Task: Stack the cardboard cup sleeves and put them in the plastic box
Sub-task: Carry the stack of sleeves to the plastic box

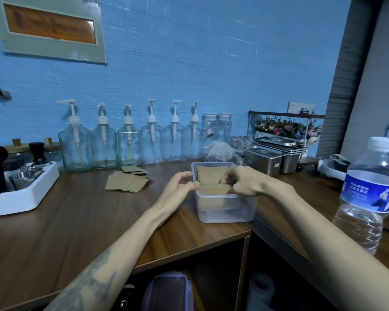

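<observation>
A clear plastic box stands near the front corner of the wooden counter, with a stack of brown cardboard cup sleeves standing on edge inside it. My left hand holds the box's left rim, thumb and fingers curled at the edge. My right hand reaches over the right rim, and its curled fingers pinch the sleeves inside. More flat sleeves lie loose on the counter to the left of the box, and a few others sit behind them.
A row of clear pump bottles lines the blue wall. A white tray of tools sits at the left, steel containers at the back right, a water bottle close on the right. The counter edge drops just in front of the box.
</observation>
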`<state>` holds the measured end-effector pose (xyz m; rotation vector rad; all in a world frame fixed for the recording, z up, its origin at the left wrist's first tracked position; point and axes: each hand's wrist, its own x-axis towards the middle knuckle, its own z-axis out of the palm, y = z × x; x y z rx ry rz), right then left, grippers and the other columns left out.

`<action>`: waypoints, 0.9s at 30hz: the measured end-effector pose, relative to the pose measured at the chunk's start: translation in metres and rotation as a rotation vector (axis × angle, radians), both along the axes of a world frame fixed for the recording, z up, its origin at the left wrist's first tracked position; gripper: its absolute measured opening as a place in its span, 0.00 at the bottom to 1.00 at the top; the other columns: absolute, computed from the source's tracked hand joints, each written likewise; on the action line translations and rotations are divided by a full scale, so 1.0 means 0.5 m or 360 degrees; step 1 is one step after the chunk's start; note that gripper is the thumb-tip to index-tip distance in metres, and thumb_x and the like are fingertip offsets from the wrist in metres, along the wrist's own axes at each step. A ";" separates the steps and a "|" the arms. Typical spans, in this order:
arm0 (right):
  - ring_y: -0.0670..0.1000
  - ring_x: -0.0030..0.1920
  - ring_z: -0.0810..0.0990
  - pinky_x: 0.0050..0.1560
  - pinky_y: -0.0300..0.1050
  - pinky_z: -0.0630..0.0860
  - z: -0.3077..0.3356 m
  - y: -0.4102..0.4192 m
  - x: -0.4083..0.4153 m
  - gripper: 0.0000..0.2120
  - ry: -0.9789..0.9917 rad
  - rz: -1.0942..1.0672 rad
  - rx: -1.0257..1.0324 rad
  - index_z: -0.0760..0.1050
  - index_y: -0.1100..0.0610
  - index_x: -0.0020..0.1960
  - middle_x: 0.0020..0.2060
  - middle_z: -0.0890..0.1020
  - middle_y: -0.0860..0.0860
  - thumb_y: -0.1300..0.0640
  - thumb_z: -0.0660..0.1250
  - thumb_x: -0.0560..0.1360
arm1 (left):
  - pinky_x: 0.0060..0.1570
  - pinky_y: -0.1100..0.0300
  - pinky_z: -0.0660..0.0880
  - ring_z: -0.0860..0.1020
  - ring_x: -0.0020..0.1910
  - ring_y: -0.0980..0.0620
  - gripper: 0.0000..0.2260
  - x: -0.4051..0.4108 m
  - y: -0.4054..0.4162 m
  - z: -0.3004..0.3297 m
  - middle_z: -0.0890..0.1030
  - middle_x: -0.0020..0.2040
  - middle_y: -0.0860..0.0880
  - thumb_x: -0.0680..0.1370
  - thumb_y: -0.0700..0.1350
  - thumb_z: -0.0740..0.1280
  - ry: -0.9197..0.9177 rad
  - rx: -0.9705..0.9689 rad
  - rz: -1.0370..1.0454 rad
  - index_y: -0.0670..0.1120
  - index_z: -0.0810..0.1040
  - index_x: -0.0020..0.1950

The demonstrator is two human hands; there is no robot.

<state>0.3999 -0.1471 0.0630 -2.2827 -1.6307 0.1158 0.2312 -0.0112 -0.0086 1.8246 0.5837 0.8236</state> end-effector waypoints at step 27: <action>0.46 0.45 0.79 0.47 0.43 0.74 0.006 0.039 0.000 0.14 0.0048 0.0027 0.0386 0.77 0.47 0.48 0.43 0.80 0.43 0.44 0.76 0.67 | 0.60 0.60 0.74 0.79 0.52 0.62 0.06 -0.066 0.025 -0.012 0.83 0.52 0.57 0.80 0.51 0.67 0.0058 0.0301 0.0106 0.57 0.79 0.55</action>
